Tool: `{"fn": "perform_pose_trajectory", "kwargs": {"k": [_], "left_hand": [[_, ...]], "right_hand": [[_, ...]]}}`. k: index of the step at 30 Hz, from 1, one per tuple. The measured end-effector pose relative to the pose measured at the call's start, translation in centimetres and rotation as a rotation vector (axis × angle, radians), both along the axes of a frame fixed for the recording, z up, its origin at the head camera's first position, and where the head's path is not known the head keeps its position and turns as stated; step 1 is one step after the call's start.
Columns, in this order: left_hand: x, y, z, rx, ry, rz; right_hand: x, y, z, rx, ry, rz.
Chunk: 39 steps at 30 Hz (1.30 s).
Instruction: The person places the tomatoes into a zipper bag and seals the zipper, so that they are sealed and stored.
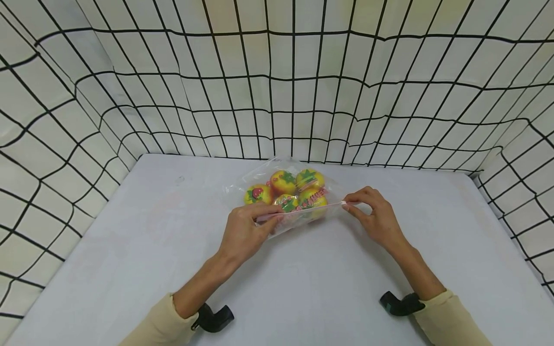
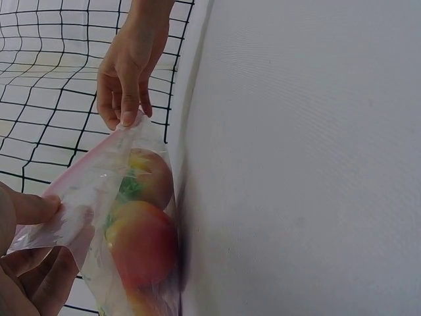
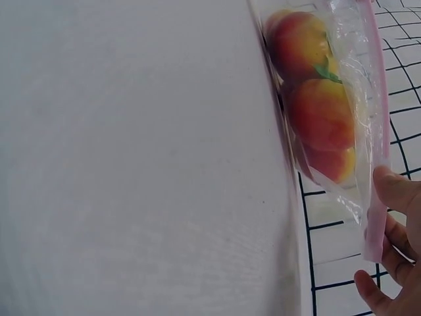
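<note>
A clear zip bag (image 1: 296, 221) with a pink seal strip lies on the table, holding several yellow-red, peach-like fruits (image 1: 283, 182) with green leaves. My left hand (image 1: 246, 228) pinches the bag's top edge near its left end between thumb and fingers. At the other end, my right hand (image 1: 376, 221) pinches the strip by a small white slider (image 1: 344, 203). The strip is stretched nearly straight between both hands. In the right wrist view the pink strip (image 3: 375, 224) runs between thumb and fingers. Red print on the bag partly covers the fruits.
A white-covered table (image 1: 173, 274) spreads out under the bag. Black netting (image 1: 294, 77) over pale walls encloses its back and both sides. A black wrist mount (image 1: 214, 318) protrudes from the left sleeve, another mount (image 1: 400, 303) from the right.
</note>
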<state>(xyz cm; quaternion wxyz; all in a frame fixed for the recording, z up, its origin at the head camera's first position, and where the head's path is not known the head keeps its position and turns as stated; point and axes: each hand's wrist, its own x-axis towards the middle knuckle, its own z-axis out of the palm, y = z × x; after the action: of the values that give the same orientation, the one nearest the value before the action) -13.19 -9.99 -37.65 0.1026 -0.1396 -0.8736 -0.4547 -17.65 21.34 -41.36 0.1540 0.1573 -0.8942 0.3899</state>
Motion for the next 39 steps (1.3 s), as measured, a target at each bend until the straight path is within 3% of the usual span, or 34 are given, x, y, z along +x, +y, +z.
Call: {"fn": "perform_pose_trajectory", "kwargs": {"k": [15,33,39], "left_hand": [[0.0,0.1,0.0,0.004,0.021,-0.012],[0.0,0.0,-0.1,0.009,0.03,-0.012],[0.1,0.0,-0.1,0.017,0.015,-0.014]], "right_hand": [[-0.2,0.3,0.1,0.005,-0.031,-0.013],[-0.7,1.3,-0.2,0.048,-0.01,-0.04],[-0.8,1.5,-0.2,0.042,-0.048,-0.061]]}}
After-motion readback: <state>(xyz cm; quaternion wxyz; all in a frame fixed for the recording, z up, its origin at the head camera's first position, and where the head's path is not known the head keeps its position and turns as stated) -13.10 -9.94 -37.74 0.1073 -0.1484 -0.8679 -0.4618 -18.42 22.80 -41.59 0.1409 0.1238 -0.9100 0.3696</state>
